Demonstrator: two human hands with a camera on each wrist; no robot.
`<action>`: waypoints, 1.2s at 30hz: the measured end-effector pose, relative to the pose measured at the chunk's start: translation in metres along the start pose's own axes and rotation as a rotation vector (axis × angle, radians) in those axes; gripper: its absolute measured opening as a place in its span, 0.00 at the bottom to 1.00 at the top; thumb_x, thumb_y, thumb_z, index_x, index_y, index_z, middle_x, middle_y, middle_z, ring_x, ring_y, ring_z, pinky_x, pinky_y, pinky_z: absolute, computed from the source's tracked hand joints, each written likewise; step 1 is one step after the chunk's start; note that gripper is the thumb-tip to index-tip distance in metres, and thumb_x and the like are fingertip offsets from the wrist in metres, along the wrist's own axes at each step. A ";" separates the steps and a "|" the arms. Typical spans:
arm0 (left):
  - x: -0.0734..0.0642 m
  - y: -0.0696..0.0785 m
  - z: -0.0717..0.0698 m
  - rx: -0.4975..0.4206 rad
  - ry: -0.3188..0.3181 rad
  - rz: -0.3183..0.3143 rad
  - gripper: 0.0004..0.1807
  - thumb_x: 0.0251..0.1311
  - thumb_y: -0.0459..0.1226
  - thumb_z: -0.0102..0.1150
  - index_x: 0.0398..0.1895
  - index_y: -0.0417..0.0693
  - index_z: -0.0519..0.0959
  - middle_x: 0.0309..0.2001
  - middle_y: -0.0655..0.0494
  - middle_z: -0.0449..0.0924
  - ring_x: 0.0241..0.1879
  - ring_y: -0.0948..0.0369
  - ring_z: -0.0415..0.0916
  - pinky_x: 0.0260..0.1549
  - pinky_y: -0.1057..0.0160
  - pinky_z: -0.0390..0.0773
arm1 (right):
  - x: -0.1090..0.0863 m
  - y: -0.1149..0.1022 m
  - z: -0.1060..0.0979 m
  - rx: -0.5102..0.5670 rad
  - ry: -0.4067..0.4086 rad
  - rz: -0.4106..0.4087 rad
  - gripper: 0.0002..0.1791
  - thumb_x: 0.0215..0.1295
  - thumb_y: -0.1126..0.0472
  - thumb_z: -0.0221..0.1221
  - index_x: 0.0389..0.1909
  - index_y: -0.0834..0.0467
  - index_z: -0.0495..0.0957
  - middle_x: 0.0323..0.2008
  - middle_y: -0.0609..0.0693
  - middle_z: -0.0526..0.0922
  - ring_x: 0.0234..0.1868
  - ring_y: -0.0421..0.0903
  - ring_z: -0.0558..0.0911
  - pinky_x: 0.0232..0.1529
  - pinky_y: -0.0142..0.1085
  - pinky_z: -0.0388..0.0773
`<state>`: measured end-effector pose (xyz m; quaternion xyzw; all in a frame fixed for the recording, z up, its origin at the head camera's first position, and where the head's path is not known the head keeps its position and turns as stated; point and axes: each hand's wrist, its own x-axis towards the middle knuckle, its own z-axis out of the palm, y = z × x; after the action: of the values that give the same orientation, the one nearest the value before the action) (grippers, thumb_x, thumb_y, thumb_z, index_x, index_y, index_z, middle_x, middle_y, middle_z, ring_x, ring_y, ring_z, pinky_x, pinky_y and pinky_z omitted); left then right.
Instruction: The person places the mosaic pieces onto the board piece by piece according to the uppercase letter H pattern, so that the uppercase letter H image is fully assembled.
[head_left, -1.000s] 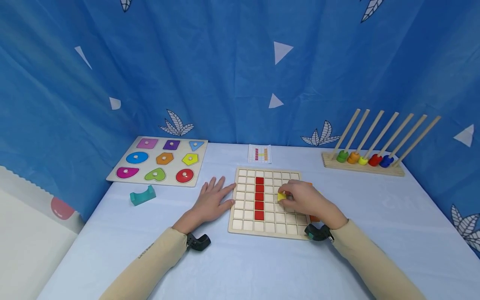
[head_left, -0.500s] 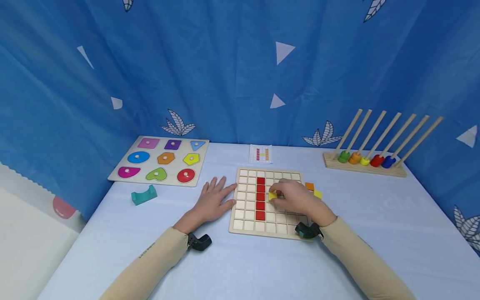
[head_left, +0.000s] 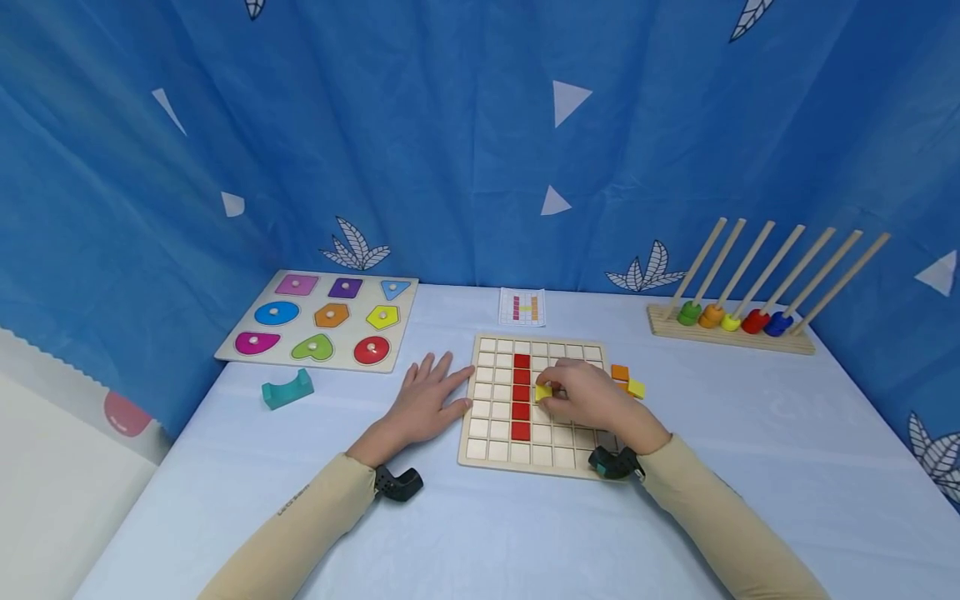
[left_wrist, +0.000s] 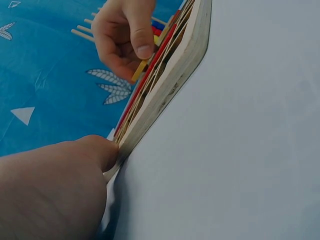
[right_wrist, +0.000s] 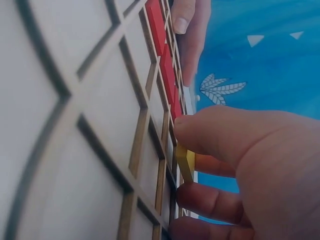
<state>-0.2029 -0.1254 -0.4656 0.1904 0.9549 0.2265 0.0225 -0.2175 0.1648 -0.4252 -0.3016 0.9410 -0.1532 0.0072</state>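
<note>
A wooden grid board (head_left: 487, 451) lies mid-table, with a column of several red square tiles (head_left: 521, 393) set in its cells. Just right of that column, my right hand (head_left: 592, 398) pinches a yellow square tile (head_left: 543, 392) between thumb and fingers. In the right wrist view the yellow tile (right_wrist: 185, 162) stands tilted, right at the grid's surface. My left hand (head_left: 423, 403) lies with spread, straight fingers at the board's left edge, thumb and index fingertips touching the rim. The left wrist view shows the thumb (left_wrist: 102, 150) against the board's side.
Orange tiles (head_left: 620, 372) and a yellow tile (head_left: 636, 389) lie right of the board. Behind it is a printed pattern card (head_left: 522, 307). A shape puzzle (head_left: 348, 342) and a teal arch block (head_left: 287, 390) sit left; a peg stand with coloured rings (head_left: 731, 333) stands back right.
My right hand has moved left over the board with the yellow tile, to beside the red column. Loose tiles right of the board have come into view. My left hand stays in place.
</note>
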 end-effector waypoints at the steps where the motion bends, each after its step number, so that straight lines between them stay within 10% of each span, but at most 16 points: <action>1: 0.000 0.000 0.000 0.001 0.000 0.001 0.33 0.70 0.52 0.53 0.77 0.56 0.66 0.81 0.39 0.53 0.81 0.34 0.41 0.76 0.30 0.43 | 0.000 0.000 0.000 -0.001 0.004 -0.003 0.14 0.61 0.55 0.71 0.46 0.54 0.87 0.32 0.44 0.81 0.32 0.38 0.74 0.34 0.32 0.74; 36: 0.001 -0.002 0.000 0.011 -0.027 -0.009 0.34 0.71 0.54 0.52 0.78 0.58 0.64 0.81 0.40 0.51 0.81 0.35 0.39 0.76 0.30 0.41 | 0.000 -0.001 0.004 0.006 0.043 -0.009 0.11 0.60 0.57 0.71 0.43 0.55 0.87 0.33 0.45 0.82 0.32 0.38 0.75 0.34 0.32 0.75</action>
<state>-0.2041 -0.1266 -0.4664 0.1891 0.9567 0.2184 0.0353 -0.2159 0.1628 -0.4289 -0.3026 0.9390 -0.1627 -0.0128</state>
